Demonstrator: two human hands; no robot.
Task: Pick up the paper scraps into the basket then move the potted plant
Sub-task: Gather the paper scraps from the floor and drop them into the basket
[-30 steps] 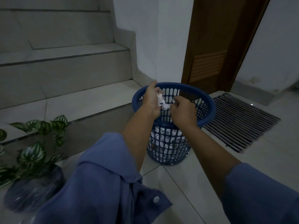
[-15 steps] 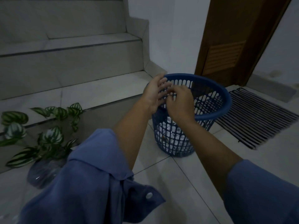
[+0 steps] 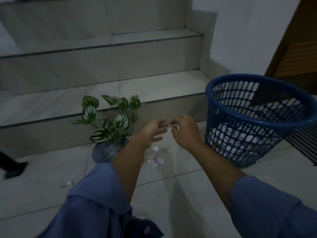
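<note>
Scraps on floor: crumpled paper scraps point(image 3: 155, 161) lie below and between both hands, nearer the left.
Left hand point(image 3: 152, 130): fingers spread, holding nothing.
Right hand point(image 3: 186, 132): fingers curled; contents cannot tell.
Basket point(image 3: 257, 117): right of hands.
Potted plant point(image 3: 109, 127): left of hands.

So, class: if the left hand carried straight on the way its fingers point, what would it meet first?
Probably the right hand: the left hand points its fingers across a narrow gap at it, though depth is unclear from one view.
</note>
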